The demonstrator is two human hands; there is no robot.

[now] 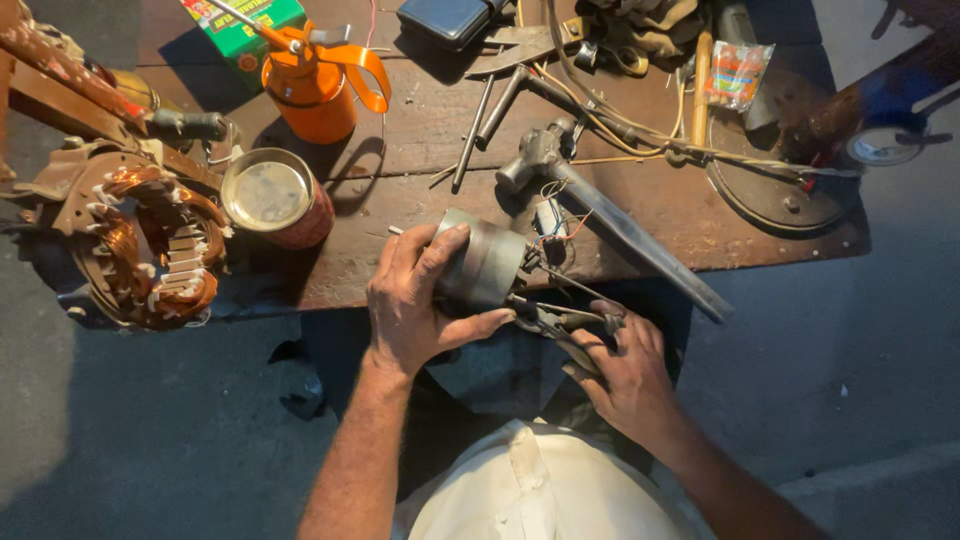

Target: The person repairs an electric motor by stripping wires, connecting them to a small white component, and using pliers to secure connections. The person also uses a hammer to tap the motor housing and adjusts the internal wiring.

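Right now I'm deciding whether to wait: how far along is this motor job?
Midway. Done: wires bared. In hand: left hand grips the grey motor while right hand works pliers at its end. Left: hammer and oil can lie unused.

Left hand grips a metal cylinder; right hand holds pliers.

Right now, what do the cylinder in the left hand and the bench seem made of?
Cylinder: likely metal, dull grey with a soft sheen along its curved side. Bench: wood, dark brown and worn, with plank seams and grain. Left hand grips the cylinder.
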